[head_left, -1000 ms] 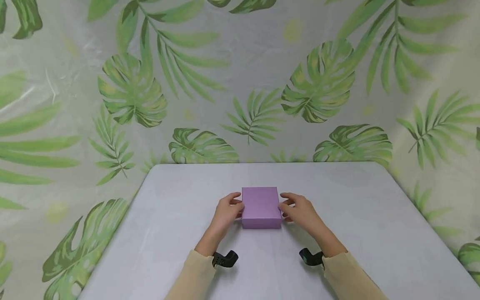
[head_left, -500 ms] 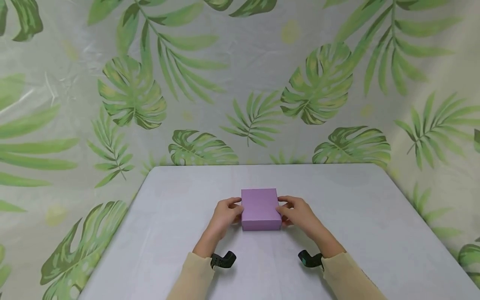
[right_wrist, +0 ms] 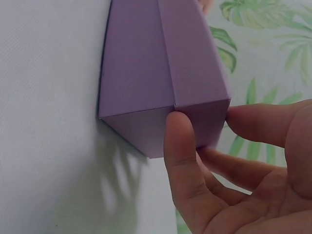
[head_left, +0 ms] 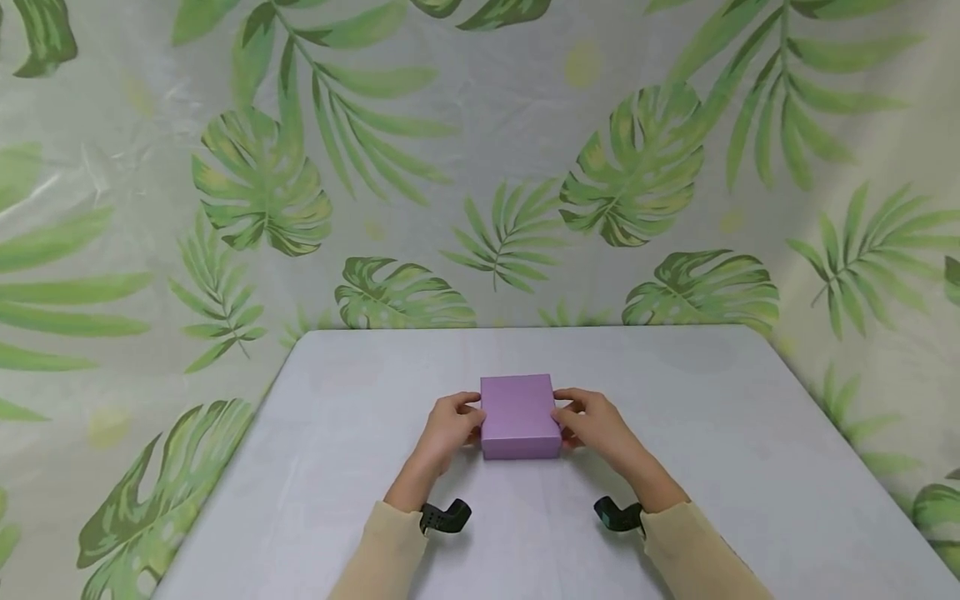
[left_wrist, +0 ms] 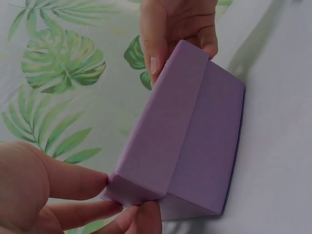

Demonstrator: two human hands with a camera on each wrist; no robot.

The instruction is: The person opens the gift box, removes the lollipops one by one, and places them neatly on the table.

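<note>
A purple lidded box (head_left: 517, 408) stands on the white table, its lid (left_wrist: 161, 122) fitted over the lower part (left_wrist: 207, 146). My left hand (head_left: 450, 427) grips the lid's left side with thumb and fingertips. On the opposite side my right hand (head_left: 596, 423) holds the lid in the same way. The right wrist view shows one fingertip (right_wrist: 180, 129) right at the seam where lid and lower part meet. Both hands have their fingers bent at the lid's ends. The inside of the box is hidden.
The white table (head_left: 375, 375) spreads around the box on all sides. Behind it hangs a pale leaf-patterned sheet (head_left: 517, 125). A black wrist camera (head_left: 447, 517) is strapped to the left wrist, another black camera (head_left: 618, 514) to the right.
The fingers have drawn in against the lid from both sides; the right forefinger, apart from the box a second ago, now touches it. The box keeps almost the same place.
</note>
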